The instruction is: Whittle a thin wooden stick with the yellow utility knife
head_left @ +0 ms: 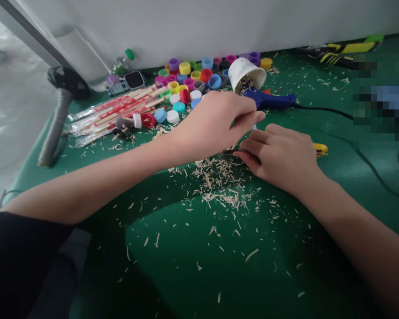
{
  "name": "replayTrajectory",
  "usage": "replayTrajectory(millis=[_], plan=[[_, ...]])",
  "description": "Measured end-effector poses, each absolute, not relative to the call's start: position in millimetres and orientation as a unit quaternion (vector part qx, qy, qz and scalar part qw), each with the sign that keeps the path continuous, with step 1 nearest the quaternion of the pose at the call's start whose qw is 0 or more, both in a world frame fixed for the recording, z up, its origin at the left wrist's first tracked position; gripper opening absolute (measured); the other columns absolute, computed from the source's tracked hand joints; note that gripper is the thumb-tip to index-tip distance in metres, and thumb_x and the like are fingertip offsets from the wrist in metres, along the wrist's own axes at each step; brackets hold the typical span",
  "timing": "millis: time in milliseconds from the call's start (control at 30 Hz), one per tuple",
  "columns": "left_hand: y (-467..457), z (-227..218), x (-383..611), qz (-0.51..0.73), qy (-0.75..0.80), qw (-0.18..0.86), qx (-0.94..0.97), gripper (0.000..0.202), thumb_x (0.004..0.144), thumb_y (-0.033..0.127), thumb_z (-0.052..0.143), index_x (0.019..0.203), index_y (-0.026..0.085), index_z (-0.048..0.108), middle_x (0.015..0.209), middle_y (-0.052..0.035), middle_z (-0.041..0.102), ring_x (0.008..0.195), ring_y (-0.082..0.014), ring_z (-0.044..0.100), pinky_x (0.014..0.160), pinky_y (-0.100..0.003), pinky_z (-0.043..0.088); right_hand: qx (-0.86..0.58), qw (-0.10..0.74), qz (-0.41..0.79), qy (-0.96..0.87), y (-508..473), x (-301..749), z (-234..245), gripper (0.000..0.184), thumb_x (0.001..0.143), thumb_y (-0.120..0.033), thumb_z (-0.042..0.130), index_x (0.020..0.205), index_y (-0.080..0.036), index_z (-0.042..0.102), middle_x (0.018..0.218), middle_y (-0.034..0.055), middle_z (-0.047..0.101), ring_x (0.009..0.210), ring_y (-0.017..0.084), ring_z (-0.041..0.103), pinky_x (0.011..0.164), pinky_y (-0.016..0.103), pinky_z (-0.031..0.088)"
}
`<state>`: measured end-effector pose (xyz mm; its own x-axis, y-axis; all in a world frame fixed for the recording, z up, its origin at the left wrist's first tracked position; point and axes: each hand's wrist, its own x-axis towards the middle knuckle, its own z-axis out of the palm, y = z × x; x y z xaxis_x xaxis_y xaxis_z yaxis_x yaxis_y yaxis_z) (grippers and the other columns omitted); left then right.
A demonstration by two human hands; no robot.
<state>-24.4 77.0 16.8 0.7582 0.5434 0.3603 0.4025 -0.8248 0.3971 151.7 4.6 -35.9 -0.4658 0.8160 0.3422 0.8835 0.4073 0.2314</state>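
My left hand [216, 119] reaches across the green table [193, 266] with fingers pinched together on something small that I cannot make out. My right hand [281, 155] rests beside it, fingers curled around a thin dark tool whose yellow end [321, 149] pokes out to the right; its dark tip shows between the two hands. Pale wood shavings [219, 177] lie scattered right under both hands.
Coloured bottle caps [189, 79] crowd the back, beside a tipped white cup [244, 73] and a blue glue gun [272, 101] with a black cord. Wrapped chopsticks [116, 110] and a hammer [58, 115] lie left. A white wall stands behind.
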Motion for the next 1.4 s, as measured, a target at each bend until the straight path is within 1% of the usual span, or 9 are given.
replayTrajectory(millis=[100, 267, 500, 600, 733, 867, 1167, 1300, 1400], plan=[[77.6, 16.6, -24.5, 0.243, 0.248, 0.149, 0.926, 0.038, 0.094, 0.028, 0.042, 0.057, 0.019, 0.047, 0.061, -0.0013, 0.06, 0.053, -0.0115, 0.047, 0.055, -0.03, 0.032, -0.51, 0.092, -0.194, -0.833, 3.6, 151.7, -36.5, 0.036, 0.096, -0.04, 0.038, 0.084, -0.021, 0.066, 0.079, 0.0063, 0.064, 0.072, 0.02, 0.046, 0.057, 0.033, 0.02], [79.7, 17.4, -24.1, 0.241, 0.258, 0.147, 0.924, 0.037, 0.093, 0.028, 0.042, 0.059, 0.018, 0.051, 0.059, -0.0005, 0.057, 0.052, -0.0107, 0.045, 0.055, -0.029, 0.031, -0.518, 0.125, -0.202, -0.822, 3.8, 151.8, -37.7, 0.034, 0.094, -0.042, 0.041, 0.087, -0.02, 0.067, 0.079, 0.0069, 0.064, 0.073, 0.02, 0.046, 0.059, 0.033, 0.022], [77.6, 15.5, -24.9, 0.242, 0.258, 0.137, 0.925, 0.038, 0.094, 0.028, 0.04, 0.064, 0.016, 0.059, 0.059, -0.0007, 0.057, 0.052, -0.0097, 0.045, 0.056, -0.028, 0.03, -0.515, 0.088, -0.186, -0.832, 4.9, 149.8, -36.1, 0.036, 0.095, -0.041, 0.038, 0.084, -0.021, 0.066, 0.079, 0.0057, 0.064, 0.072, 0.019, 0.047, 0.057, 0.033, 0.02], [78.4, 15.7, -24.9, 0.243, 0.262, 0.14, 0.923, 0.037, 0.094, 0.028, 0.041, 0.062, 0.016, 0.056, 0.059, -0.0003, 0.055, 0.051, -0.009, 0.045, 0.056, -0.027, 0.03, -0.515, 0.107, -0.202, -0.826, 3.9, 150.1, -35.9, 0.032, 0.094, -0.04, 0.042, 0.087, -0.021, 0.066, 0.081, 0.0067, 0.065, 0.074, 0.02, 0.048, 0.058, 0.033, 0.023], [79.5, 17.5, -24.5, 0.243, 0.258, 0.154, 0.922, 0.038, 0.093, 0.027, 0.042, 0.056, 0.018, 0.045, 0.057, -0.0001, 0.055, 0.052, -0.009, 0.045, 0.055, -0.027, 0.03, -0.506, 0.079, -0.185, -0.839, 4.7, 150.9, -35.3, 0.034, 0.095, -0.041, 0.04, 0.083, -0.022, 0.065, 0.079, 0.0048, 0.065, 0.073, 0.02, 0.048, 0.056, 0.032, 0.022], [79.6, 17.7, -23.7, 0.251, 0.26, 0.162, 0.918, 0.039, 0.092, 0.027, 0.043, 0.055, 0.019, 0.039, 0.058, -0.0002, 0.056, 0.055, -0.0107, 0.049, 0.055, -0.028, 0.032, -0.506, 0.097, -0.208, -0.831, 4.9, 150.9, -35.6, 0.035, 0.095, -0.041, 0.039, 0.086, -0.021, 0.066, 0.08, 0.0056, 0.066, 0.074, 0.02, 0.049, 0.058, 0.032, 0.024], [78.4, 18.1, -25.1, 0.224, 0.251, 0.118, 0.934, 0.042, 0.098, 0.028, 0.034, 0.06, 0.015, 0.047, 0.059, 0.0, 0.048, 0.06, -0.0067, 0.047, 0.061, -0.026, 0.033, -0.502, 0.124, -0.206, -0.831, 4.7, 150.9, -36.6, 0.03, 0.093, -0.038, 0.045, 0.084, -0.02, 0.067, 0.079, 0.0059, 0.066, 0.073, 0.02, 0.049, 0.057, 0.033, 0.023], [78.8, 18.2, -23.6, 0.204, 0.279, 0.101, 0.933, 0.039, 0.096, 0.029, 0.037, 0.062, 0.014, 0.048, 0.06, -0.0002, 0.048, 0.063, -0.0094, 0.053, 0.063, -0.026, 0.035, -0.491, 0.104, -0.227, -0.835, 4.7, 151.8, -37.6, 0.033, 0.094, -0.041, 0.043, 0.077, -0.021, 0.063, 0.073, 0.0036, 0.064, 0.07, 0.019, 0.048, 0.054, 0.033, 0.022], [79.8, 17.4, -23.0, 0.213, 0.275, 0.105, 0.932, 0.04, 0.096, 0.03, 0.037, 0.061, 0.015, 0.048, 0.059, -0.0002, 0.048, 0.061, -0.0089, 0.05, 0.063, -0.027, 0.035, -0.489, 0.111, -0.235, -0.833, 3.9, 152.0, -37.5, 0.031, 0.094, -0.04, 0.044, 0.08, -0.02, 0.064, 0.078, 0.0048, 0.066, 0.072, 0.019, 0.048, 0.055, 0.033, 0.024]])
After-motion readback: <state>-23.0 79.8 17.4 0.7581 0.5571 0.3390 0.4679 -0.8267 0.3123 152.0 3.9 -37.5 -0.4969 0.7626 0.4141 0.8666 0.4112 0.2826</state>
